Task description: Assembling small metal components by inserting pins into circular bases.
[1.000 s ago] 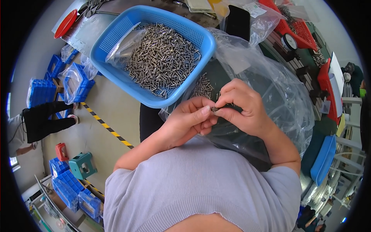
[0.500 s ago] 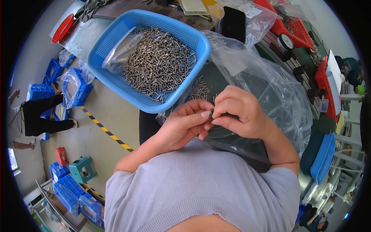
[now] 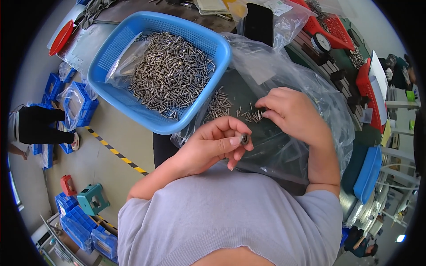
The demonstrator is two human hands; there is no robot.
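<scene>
A person in a pale lilac knitted top [image 3: 230,217] looks down over their own chest at both bare hands. Nearest, the left hand [image 3: 213,148] is curled almost closed, its thumb and fingertips pinching a small dark round metal part [image 3: 244,139] held up just above the lap. A little farther and to the right, the right hand [image 3: 290,113] rests palm down with its fingers loosely bent, the fingertips touching a small scatter of short silvery metal screws [image 3: 254,116]; whether it has hold of any of them cannot be told. Those screws lie on a dark green tray [image 3: 242,95] that sits inside a large clear crinkled plastic bag [image 3: 310,88] spread across the person's lap. A second small heap of the same screws [image 3: 218,105] lies on the tray just left of the right hand.

Beyond the hands, up and to the left, a light blue perforated plastic basket [image 3: 115,88] touches the edge of the bag and holds a big pile of silvery screws [image 3: 171,75] on a clear plastic liner. Farther off, a black phone [image 3: 258,24] stands at the top, with red plastic baskets [image 3: 330,29] to the right. On the grey floor at the left lie blue plastic crates [image 3: 77,106] and a yellow-and-black striped line [image 3: 116,153].
</scene>
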